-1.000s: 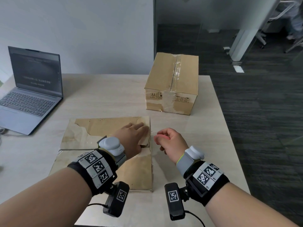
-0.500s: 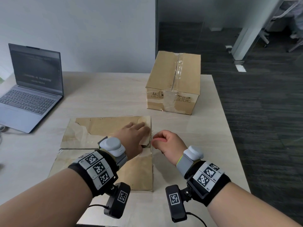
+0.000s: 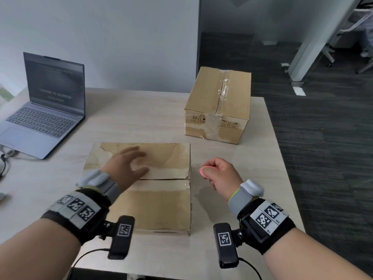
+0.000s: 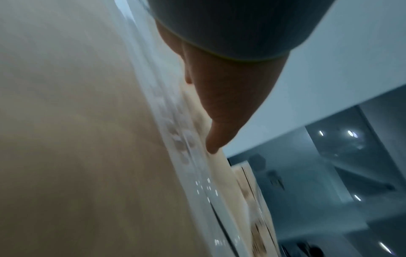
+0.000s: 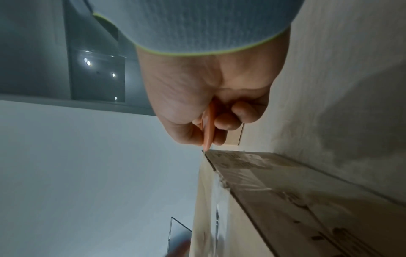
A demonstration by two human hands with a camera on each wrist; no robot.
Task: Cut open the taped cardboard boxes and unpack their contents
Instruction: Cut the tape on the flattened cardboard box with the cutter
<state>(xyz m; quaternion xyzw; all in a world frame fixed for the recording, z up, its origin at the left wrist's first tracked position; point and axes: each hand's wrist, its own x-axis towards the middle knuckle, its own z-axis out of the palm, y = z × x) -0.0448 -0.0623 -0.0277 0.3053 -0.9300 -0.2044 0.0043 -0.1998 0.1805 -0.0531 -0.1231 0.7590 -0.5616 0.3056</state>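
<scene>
On the worktop (image 3: 141, 118), the flat cardboard box (image 3: 157, 203) lies under the left hand (image 3: 125, 166), fingers spread. The right hand (image 3: 220, 174), just beside it, grips a small orange cutter (image 5: 207, 128). Best to press the box still and draw the blade along the taped seam (image 3: 165, 178), shallow.

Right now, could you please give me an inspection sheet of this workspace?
Surface: light wood-look table.
Job's things: flat box near, taped seam across top; tall box behind, taped shut.
Clutter: open laptop at left.
Grippers: left hand open over flat box, blurred; right hand grips orange cutter beside the box.
Cables: cord by laptop; camera leads at both wrists.
Surroundings: white wall, glass partition, dark carpet.
</scene>
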